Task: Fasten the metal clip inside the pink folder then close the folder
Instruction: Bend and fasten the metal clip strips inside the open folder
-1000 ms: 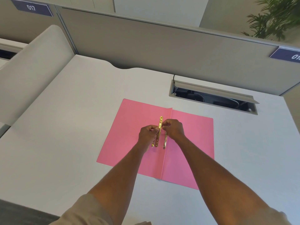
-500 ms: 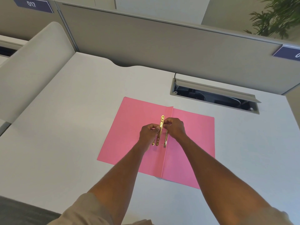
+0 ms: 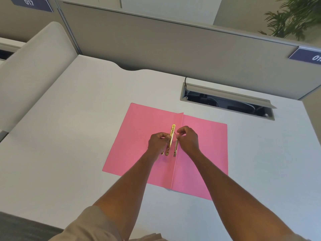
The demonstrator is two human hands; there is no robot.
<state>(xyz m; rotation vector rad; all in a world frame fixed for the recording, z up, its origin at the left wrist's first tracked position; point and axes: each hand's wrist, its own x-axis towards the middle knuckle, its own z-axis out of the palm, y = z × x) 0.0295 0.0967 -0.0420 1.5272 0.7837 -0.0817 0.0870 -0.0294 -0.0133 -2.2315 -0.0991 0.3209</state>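
The pink folder (image 3: pixel 139 140) lay open and flat on the white desk (image 3: pixel 69 136), its two covers spread either side of a raised centre crease that ran away from the person. Along that crease sat the metal clip (image 3: pixel 171 140), a shiny gold bar lying lengthwise just left of the fold, with a thinner gold strip beside it on the right; its near end showed small round fittings. The left hand (image 3: pixel 158 142) was curled against the left side of the bar, fingertips pinched on it about midway along. The right hand (image 3: pixel 188 139) was curled on the other side with thumb and forefinger pinched at a thin prong of the clip, though whether they truly gripped it was too small to tell. Behind the folder an open cable tray (image 3: pixel 227 103) was set into the desk, near the grey partition (image 3: pixel 173 46). Compared with half a second before, the right hand sat slightly further from the gold bar, leaving a small gap where it had been pressed close, while the folder and the left hand lay as they had
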